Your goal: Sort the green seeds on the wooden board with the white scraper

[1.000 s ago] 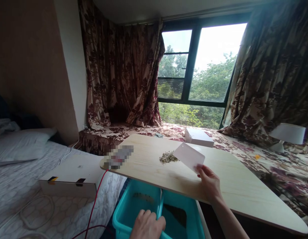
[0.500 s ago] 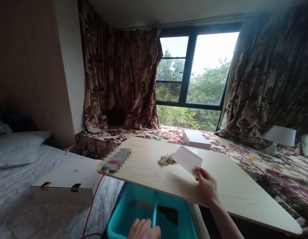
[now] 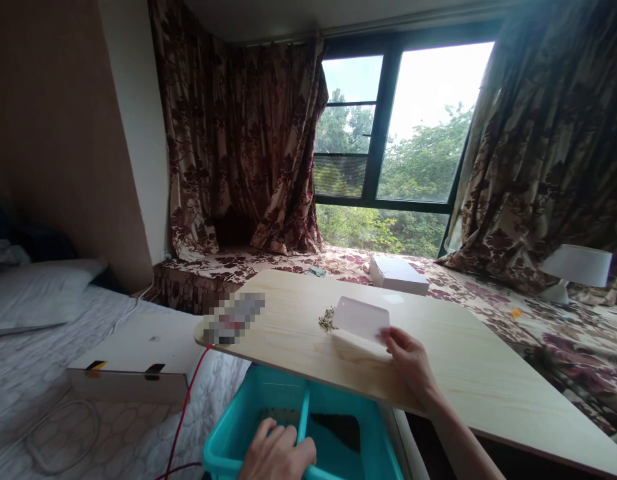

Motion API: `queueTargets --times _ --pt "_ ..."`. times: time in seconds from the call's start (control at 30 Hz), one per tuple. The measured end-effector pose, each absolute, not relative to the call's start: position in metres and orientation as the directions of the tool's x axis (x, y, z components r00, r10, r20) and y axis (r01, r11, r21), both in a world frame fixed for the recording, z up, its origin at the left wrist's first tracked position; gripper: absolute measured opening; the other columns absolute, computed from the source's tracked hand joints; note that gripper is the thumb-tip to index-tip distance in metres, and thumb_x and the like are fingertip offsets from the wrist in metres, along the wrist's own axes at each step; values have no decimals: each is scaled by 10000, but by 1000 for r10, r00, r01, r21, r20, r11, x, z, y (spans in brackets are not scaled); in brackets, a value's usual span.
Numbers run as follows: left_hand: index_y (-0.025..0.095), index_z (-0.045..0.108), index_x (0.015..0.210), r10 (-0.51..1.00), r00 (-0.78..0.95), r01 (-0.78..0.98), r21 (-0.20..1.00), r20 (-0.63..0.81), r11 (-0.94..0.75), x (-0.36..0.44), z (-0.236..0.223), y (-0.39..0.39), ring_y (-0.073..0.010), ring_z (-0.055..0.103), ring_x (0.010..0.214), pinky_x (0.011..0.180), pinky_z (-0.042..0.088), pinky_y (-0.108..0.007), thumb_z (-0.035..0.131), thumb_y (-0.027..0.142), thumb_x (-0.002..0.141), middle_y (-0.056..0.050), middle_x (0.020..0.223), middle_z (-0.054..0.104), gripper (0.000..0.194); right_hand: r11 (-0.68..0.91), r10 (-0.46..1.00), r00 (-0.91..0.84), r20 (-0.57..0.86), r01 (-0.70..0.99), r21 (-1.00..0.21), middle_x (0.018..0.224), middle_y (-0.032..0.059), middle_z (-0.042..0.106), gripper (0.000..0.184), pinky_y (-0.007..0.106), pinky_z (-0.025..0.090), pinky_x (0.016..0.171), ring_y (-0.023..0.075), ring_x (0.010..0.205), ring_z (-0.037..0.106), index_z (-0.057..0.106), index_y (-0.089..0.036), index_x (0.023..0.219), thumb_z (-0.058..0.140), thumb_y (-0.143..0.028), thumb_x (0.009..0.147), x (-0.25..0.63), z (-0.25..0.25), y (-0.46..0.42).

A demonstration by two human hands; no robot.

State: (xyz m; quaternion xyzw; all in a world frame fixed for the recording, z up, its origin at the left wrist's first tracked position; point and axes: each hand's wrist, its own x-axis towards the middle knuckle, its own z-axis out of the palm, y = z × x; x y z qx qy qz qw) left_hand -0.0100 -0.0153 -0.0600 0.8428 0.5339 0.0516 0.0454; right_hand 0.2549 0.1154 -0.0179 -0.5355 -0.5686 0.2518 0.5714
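My right hand (image 3: 408, 357) pinches a thin, whitish plastic scraper (image 3: 362, 317) by its near right corner, above the pale wooden tabletop (image 3: 463, 360). Beside the scraper's left edge lies a small heap of greenish-brown grains (image 3: 327, 320), partly hidden behind the scraper. Below the table's near edge stands a turquoise bin (image 3: 218, 440) split by a divider. My left hand (image 3: 278, 452) is closed with bent fingers around the divider's near end. Dark material (image 3: 338, 430) fills a corner of the right compartment, and a few grains show in the left one.
A blurred-out object (image 3: 236, 319) with a red cable (image 3: 184, 407) lies at the table's left end. A white box (image 3: 138, 357) rests on the bed at left. Another white box (image 3: 398, 275) and a lamp (image 3: 578, 267) stand on the window ledge.
The scraper has moved left and tilted flatter, now covering more of the grain heap. My right hand has shifted slightly left. My left hand has moved slightly left at the bin.
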Motion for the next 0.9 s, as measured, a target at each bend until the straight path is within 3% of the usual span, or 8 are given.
queueTargets --times 0.2,0.33,0.63,0.9 --pt "252 592 898 926 370 881 288 72 -374 -22 -43 -25 -219 580 957 1017 296 -442 602 199 777 -8 904 620 132 314 888 225 402 342 -885 768 73 743 268 303 481 621 219 701 646 708 -177 755 608 -407 660 252 -22 115" --pt "246 558 841 927 359 868 327 108 -374 -24 -32 -30 -198 568 914 1057 217 -478 582 205 792 14 855 587 68 321 883 228 411 348 -881 774 77 741 271 314 480 648 226 717 645 701 -177 776 604 -404 665 253 -24 116" --pt "247 542 822 921 380 857 340 91 -387 -21 -28 -32 -194 560 893 1045 225 -480 583 208 781 25 834 577 70 327 854 273 443 382 -864 779 81 739 268 332 485 711 233 750 654 690 -176 769 570 -403 692 254 -24 115" --pt "254 553 839 927 369 869 329 69 -370 -25 -29 -31 -201 558 906 1024 265 -445 571 211 798 17 850 588 63 285 852 273 447 473 -833 721 60 729 231 310 471 668 219 698 647 669 -188 709 537 -376 689 253 -18 108"
